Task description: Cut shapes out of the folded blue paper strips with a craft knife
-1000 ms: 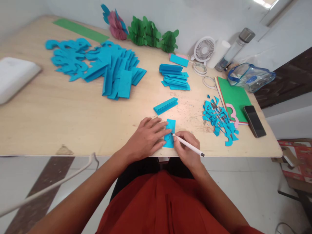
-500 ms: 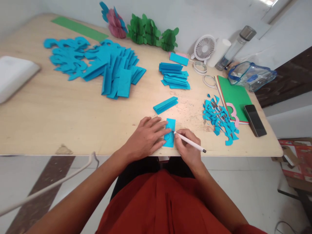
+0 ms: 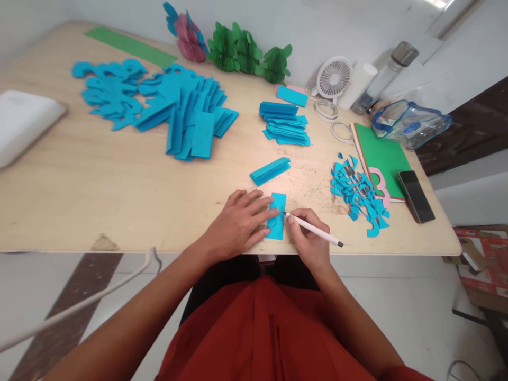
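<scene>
1 blue paper slip (image 3: 279, 226) lay flat on the worktop (image 3: 99, 203), close to the edge nearest the person. Its long axis ran almost from 12 to 6 o'clock, the far end tilted slightly toward 1. Curved dark lines showed on its face. The left hand (image 3: 238, 225), near the slip's 9 o'clock, was flat with its fingers spread and their tips resting on the paper. The right hand (image 3: 311, 244), at 4 o'clock, gripped a white pen (image 3: 315, 229) whose tip pointed to 10 and whose dark tail pointed to 4. The tip was at the slip's 3 o'clock edge; whether it touched could not be told.

Compared with 1 second earlier, the tip had shifted slightly toward 1 o'clock and the tail toward 2, while the left hand and the slip had kept their places.

Seen from the slip, a folded blue strip (image 3: 270, 171) lay near at 12 o'clock, a large blue paper heap (image 3: 198, 103) at 11, and blue scraps (image 3: 359, 197) between 2 and 3. A clear pouch (image 3: 420, 127) with blue trim sat at 2, its contents too unclear to name. At 1 stood a clear bottle (image 3: 381, 82) with a grey lid.
</scene>
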Demonstrator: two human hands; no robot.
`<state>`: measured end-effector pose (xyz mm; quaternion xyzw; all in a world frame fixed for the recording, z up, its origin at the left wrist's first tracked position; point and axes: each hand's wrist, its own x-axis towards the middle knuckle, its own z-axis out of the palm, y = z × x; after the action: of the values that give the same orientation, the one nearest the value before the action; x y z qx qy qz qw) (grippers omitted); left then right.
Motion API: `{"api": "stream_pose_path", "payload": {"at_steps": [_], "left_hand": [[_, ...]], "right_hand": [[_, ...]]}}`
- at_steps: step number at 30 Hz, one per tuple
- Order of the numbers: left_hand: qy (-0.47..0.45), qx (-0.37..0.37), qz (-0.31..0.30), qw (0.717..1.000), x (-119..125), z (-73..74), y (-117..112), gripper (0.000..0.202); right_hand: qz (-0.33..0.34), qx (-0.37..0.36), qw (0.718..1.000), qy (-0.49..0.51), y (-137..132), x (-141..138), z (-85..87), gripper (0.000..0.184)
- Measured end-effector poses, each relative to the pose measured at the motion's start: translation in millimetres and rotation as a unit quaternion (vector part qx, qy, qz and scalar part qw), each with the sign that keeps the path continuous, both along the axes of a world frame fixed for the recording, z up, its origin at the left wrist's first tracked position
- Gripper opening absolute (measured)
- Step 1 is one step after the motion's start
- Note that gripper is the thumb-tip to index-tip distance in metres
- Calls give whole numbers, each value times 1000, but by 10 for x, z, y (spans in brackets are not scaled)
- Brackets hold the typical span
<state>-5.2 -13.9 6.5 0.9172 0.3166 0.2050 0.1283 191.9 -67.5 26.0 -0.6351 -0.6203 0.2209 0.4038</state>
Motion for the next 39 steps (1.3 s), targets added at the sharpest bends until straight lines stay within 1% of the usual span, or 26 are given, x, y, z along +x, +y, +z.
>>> {"api": "stream_pose_path", "payload": {"at_steps": [3,14,27,39], "left_hand": [[-1,0,0,1000,-3,6,0,36],[-5,-2,-1,1000,-1,13,2,36],[-3,-9,-1,1000,-5,-2,3,37],[4,-7,-2,1000,-2,14,3,37]], "right_hand": [[6,-6,1000,-5,-5,-2,8,14],[18,10,998,-51,17,-12,17,14],[45,-2,998,-45,17,23,36,15],[37,11,996,-78,-47,49,32,15]]}}
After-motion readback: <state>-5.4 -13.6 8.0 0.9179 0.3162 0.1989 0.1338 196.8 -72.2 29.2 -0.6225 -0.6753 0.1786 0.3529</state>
